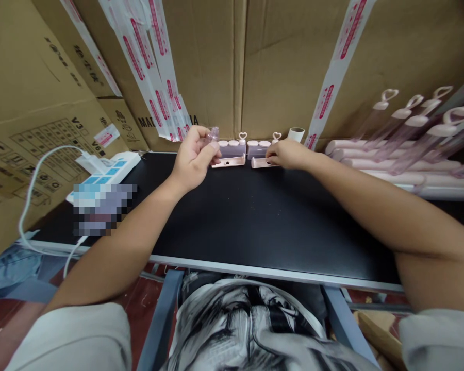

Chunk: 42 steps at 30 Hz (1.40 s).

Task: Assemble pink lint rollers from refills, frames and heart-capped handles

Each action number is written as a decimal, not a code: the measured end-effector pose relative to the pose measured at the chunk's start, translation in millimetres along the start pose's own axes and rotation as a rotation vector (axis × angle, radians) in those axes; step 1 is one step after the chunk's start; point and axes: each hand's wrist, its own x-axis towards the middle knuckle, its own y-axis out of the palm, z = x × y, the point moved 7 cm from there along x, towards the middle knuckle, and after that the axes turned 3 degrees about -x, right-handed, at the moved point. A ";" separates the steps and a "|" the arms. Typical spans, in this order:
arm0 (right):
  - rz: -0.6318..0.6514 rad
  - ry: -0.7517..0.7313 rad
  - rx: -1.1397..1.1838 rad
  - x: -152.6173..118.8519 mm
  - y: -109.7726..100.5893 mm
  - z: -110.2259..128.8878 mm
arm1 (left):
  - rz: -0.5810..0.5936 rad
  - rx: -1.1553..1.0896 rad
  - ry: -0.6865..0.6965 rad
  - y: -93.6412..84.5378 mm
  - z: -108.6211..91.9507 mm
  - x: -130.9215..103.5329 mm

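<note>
My left hand (195,158) is closed around a small clear purple bottle-like piece (214,134), whose top sticks up past the fingers. Just right of it lies a pale pink tray-like holder (232,162) with a round hole. My right hand (290,153) reaches down with bent fingers at a second pink holder (260,163); its fingertips are partly hidden, so what they grip does not show. Behind the holders stand two groups of purple containers (232,150) with round pink lids. A heart-shaped loop (276,136) rises at the back of each group.
Long clear tubes with heart-loop caps (415,121) rest on stacked pink cylinders (394,164) at the right. A white cardboard roll (296,135) stands at the back. Left are a power strip (108,175) and cable. Large cartons (286,62) wall off the black table (232,221).
</note>
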 end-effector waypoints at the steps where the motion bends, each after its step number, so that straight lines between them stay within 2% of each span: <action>1: -0.013 0.011 -0.025 1.9 1.7 -0.8 | 0.014 0.004 0.009 3.7 -2.2 -0.9; 4: -0.143 0.027 -0.038 2.9 -1.9 2.3 | 0.022 0.063 0.026 10.4 -6.3 -4.3; 7: -0.310 0.008 0.027 -6.6 -16.7 14.3 | 0.016 0.119 -0.023 12.7 -2.0 -7.3; 9: -0.419 -0.035 0.204 -18.8 -31.2 28.2 | 0.062 0.091 -0.089 17.5 4.4 -9.8; 11: -0.492 -0.138 0.498 -33.2 -44.7 48.9 | 0.137 0.040 -0.150 25.8 10.3 -13.5; 14: -0.416 -0.278 0.838 -49.1 -51.0 87.2 | 0.220 0.005 -0.211 39.4 16.4 -21.1; 16: -0.360 -0.310 0.885 -55.1 -51.4 107.3 | 0.247 0.004 -0.234 47.2 19.2 -26.0; 18: -0.344 -0.308 0.855 -57.0 -54.5 114.5 | 0.260 0.006 -0.239 53.1 20.7 -29.5; 21: -0.373 -0.234 0.802 -53.7 -69.7 93.8 | 0.249 0.022 -0.241 55.2 22.1 -30.8; 26: -0.498 0.123 0.529 -51.4 -104.6 1.1 | 0.235 0.112 -0.253 47.4 22.5 -28.4; 28: -0.486 0.237 0.364 -51.3 -107.1 -30.3 | 0.239 0.131 -0.259 45.4 22.2 -28.1; 31: -0.369 0.435 0.143 -48.6 -92.4 -64.8 | 0.251 0.155 -0.265 45.5 21.2 -28.6; 33: -0.270 0.515 0.065 -45.2 -77.5 -77.2 | 0.272 0.174 -0.269 47.2 21.0 -29.3; 35: -0.229 0.537 0.036 -41.7 -66.7 -83.1 | 0.294 0.187 -0.277 48.6 21.4 -29.9; 42: -0.319 0.529 0.095 -37.8 -58.4 -82.5 | 0.339 0.209 -0.307 50.6 25.2 -31.5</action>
